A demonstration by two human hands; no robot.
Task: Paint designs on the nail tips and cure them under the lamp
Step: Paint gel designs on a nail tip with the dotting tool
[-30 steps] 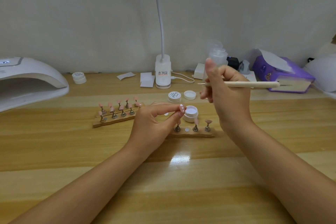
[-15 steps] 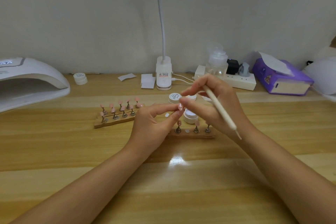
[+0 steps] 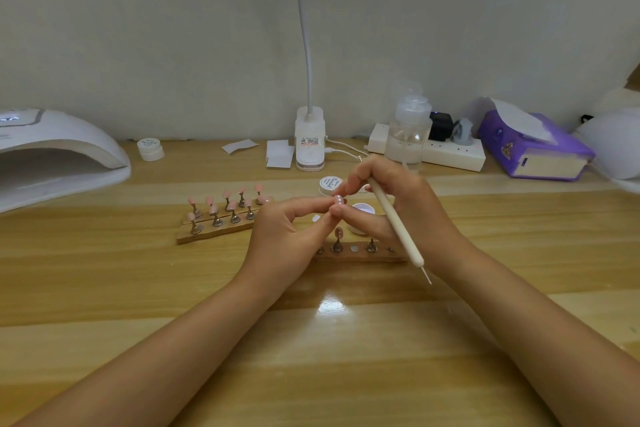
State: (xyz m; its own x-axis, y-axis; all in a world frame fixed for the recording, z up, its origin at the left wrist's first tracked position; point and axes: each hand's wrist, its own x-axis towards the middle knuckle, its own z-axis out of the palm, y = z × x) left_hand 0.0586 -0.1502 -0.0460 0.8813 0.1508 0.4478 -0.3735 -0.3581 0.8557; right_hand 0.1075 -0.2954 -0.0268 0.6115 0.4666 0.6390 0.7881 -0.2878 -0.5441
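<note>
Your wooden bench carries everything, and one white curing lamp sits at its far left, mouth open toward you. One purple tissue box lies at the far right, with one white power strip beside it along the wall. One clear pump bottle stands in front of the strip, and one white clip light rises from the middle of the back edge.

Two wooden holder strips lie before you. The left strip bears ten pink nail tips on metal stands, in two rows of five. On the right strip, partly behind your hands, you can count one tip standing and a few bare stands; the rest is hidden.

Your left hand pinches one pink nail tip with white dots between thumb and forefinger, raised above the right strip. Your right hand has its fingers clamped on one cream dotting tool, which slants down toward you, its near point over the bench; its fingertips meet the held tip.

Three small white gel jars show: one closed by the lamp, one closed beyond your hands, one open between your hands.
</note>
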